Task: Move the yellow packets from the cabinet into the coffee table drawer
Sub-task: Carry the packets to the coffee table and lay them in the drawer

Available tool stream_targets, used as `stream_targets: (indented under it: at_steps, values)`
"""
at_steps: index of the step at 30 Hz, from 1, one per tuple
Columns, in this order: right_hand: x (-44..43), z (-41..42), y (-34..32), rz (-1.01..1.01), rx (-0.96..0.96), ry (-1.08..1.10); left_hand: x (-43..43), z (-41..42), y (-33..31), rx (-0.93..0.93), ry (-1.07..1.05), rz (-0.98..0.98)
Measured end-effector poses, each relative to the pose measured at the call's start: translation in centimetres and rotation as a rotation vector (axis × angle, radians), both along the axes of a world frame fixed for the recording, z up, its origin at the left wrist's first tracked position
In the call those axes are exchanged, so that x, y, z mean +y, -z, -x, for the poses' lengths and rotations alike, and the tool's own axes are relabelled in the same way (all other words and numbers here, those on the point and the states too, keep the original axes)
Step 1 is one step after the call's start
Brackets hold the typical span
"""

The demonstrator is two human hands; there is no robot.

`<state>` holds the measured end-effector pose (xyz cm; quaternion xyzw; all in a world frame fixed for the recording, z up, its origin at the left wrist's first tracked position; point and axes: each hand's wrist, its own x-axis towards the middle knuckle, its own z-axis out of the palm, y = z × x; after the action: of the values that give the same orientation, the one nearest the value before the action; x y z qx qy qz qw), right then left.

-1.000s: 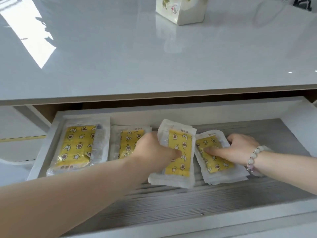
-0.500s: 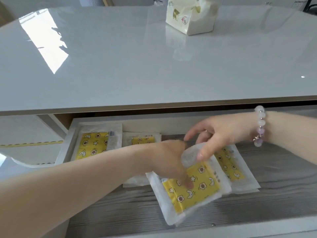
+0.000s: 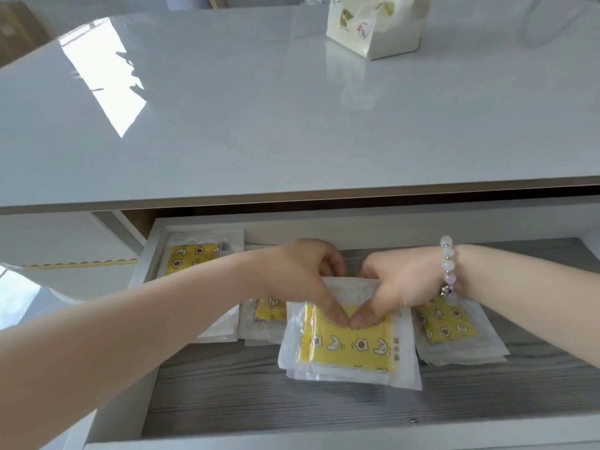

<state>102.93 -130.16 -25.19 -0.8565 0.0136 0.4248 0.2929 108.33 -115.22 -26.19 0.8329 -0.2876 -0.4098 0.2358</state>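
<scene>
Packet (image 3: 350,347) lies in drawer (image 3: 259,401), gripped by left hand (image 3: 302,274) and right hand (image 3: 402,280).

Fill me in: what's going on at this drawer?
A person's left hand and right hand together grip a small stack of yellow moon-and-flower plastic packets, thumbs on its face, inside the open white drawer with a grey wood-grain floor. More yellow packets already lie there: a back-left packet, a partly hidden packet and a right-hand pile. A cream tissue pack sits on the glossy white tabletop.
</scene>
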Motion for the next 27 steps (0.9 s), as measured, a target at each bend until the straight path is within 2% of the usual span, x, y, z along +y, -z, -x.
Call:
stream_targets:
  at_steps: [2,4,6,8,10,14,16,19,23,27]
  values:
    - [-0.5,0.1,0.4,-0.057,-0.014,0.086,1.1,0.0,-0.1,-0.149,-0.1,0.126]
    - [-1.1,0.3,1.2,-0.121,-0.026,0.214,2.8,0.5,-0.1,-0.42,-0.128,0.211]
    - [-1.1,0.5,2.0,-0.234,-0.014,0.446,4.4,1.6,-0.3,-0.816,-0.011,0.298]
    - [-0.1,0.7,2.8,-0.312,-0.008,0.622,5.5,2.5,0.0,-1.066,0.206,0.321]
    - [1.4,0.5,3.6,-0.305,-0.048,0.688,5.9,3.3,0.7,-1.148,0.347,0.25]
    - [4.3,-0.2,4.8,-0.34,-0.094,0.76,5.5,4.3,1.4,-1.202,0.43,0.02]
    - [4.9,-0.6,5.4,-0.362,-0.096,0.789,5.5,4.6,1.7,-1.187,0.426,-0.025]
    - [5.5,-1.1,5.9,-0.377,-0.079,0.797,5.9,4.7,1.7,-1.275,0.464,-0.049]
    - [5.6,-1.4,5.3,-0.225,-0.158,0.632,6.2,4.8,2.0,-1.435,0.54,-0.11]
    - [4.7,-0.7,3.8,0.035,-0.504,0.393,6.2,4.7,2.8,-1.427,0.573,-0.204]
